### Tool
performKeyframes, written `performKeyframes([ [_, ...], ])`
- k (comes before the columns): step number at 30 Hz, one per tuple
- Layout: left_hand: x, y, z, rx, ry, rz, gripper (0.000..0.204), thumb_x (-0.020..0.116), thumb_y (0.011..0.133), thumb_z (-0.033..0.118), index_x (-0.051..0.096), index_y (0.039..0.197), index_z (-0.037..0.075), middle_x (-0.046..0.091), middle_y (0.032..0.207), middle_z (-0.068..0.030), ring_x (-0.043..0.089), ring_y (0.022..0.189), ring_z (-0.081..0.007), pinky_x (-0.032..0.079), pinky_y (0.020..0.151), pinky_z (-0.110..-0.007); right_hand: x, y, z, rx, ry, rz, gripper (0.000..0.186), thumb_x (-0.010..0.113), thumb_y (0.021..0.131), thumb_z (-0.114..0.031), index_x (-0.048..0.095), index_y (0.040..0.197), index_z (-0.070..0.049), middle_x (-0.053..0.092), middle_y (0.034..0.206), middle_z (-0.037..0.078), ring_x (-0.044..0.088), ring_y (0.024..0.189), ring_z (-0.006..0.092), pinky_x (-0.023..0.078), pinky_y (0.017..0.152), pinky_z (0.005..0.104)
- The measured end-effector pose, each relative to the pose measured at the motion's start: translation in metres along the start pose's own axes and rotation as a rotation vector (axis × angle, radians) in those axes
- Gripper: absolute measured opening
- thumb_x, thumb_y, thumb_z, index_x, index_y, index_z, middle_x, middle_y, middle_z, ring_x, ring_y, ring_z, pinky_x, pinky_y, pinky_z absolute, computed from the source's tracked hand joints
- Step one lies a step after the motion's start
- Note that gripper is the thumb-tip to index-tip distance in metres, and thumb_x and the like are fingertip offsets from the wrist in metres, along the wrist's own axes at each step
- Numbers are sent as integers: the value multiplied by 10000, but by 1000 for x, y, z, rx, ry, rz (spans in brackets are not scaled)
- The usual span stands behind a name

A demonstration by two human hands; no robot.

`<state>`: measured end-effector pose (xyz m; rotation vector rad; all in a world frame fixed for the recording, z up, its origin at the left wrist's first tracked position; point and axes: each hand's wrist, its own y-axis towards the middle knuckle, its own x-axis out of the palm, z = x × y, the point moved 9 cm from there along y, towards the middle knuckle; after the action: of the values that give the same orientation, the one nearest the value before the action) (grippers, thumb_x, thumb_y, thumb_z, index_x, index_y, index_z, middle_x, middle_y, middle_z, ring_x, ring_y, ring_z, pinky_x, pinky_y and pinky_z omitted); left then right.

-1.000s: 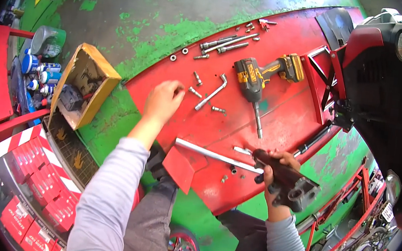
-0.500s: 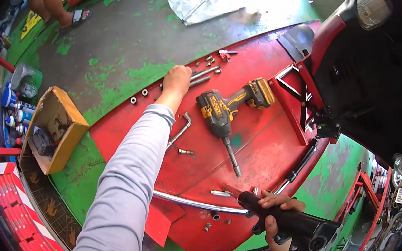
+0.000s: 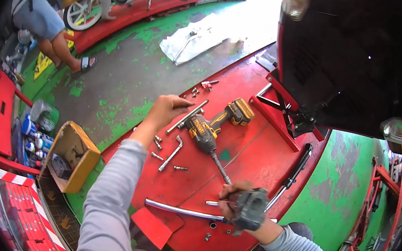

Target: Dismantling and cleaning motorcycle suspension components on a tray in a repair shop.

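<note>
While the left hand [image 3: 165, 111] pinches one end of a long steel rod [image 3: 187, 116] just left of the yellow-and-black cordless driver [image 3: 213, 129], the right hand [image 3: 239, 205] is closed around a dark grey metal bracket [image 3: 251, 209] below the driver's bit. Judging by the loose bolts [image 3: 179, 168], an L-shaped wrench [image 3: 171, 153] and a chrome tube [image 3: 177, 210] spread over the red lift platform [image 3: 251, 155], the stripping-down looks largely done, sorting or refitting left. The bracket looks cast, blocky and grimy.
</note>
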<state>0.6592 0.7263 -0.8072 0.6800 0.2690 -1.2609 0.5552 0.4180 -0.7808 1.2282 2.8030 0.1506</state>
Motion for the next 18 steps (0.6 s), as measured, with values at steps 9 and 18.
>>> performKeyframes([
  [9, -64, -55, 310, 297, 107, -190, 178, 779, 697, 4, 718, 862, 31, 669, 781, -66, 618, 665, -185, 494, 618, -287, 0, 24, -44, -59, -125, -107, 389, 791, 762, -32, 546, 1065, -33, 599, 860, 18, 592, 783, 81, 499, 715, 248],
  [18, -12, -72, 389, 534, 433, -463, 258, 745, 651, 85, 681, 901, 69, 582, 864, -46, 595, 790, -224, 511, 680, -328, -8, 11, -39, -100, -51, -177, 546, 828, 670, -82, 571, 1148, -22, 637, 996, 106, 654, 887, 218, 510, 784, 328],
])
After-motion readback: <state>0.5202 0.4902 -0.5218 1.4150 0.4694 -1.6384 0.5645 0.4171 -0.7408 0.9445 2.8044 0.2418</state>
